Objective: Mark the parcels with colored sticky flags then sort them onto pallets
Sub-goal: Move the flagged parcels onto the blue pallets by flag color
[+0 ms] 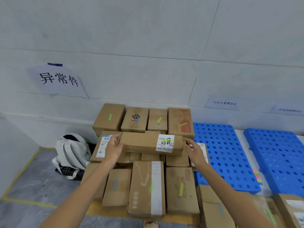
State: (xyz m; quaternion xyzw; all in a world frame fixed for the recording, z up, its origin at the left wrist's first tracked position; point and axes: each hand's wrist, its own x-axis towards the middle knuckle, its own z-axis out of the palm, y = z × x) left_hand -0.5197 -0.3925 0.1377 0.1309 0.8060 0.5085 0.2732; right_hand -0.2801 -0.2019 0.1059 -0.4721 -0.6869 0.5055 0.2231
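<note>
While the left hand (113, 149) curls its fingers (117, 137) round the left end of a long brown cardboard parcel (141, 143), the right hand (196, 153) hovers at the parcel's right end. Its fingers (187, 140) are spread and nearly straight, holding nothing; whether their tips touch the cardboard cannot be told.

The parcel lies crosswise on top of a pile of brown cardboard boxes (146, 186). It sits about midway between the pile's front row and the back row, which stands against the pale grey wall (148, 46). A white shipping label (164, 148) is near its right end, with a yellow-green sticky flag (166, 142) across it. Other boxes in the pile carry green flags too, one in the back left corner (110, 117) and one in the front row (181, 189).

Just right of the pile lies a blue perforated plastic pallet (225, 153), with a second blue pallet (279, 160) beyond it. A pad of pink, orange and green sticky flags (257, 177) rests at the first pallet's right edge. On the floor left of the pile slumps a white backpack (72, 153).
</note>
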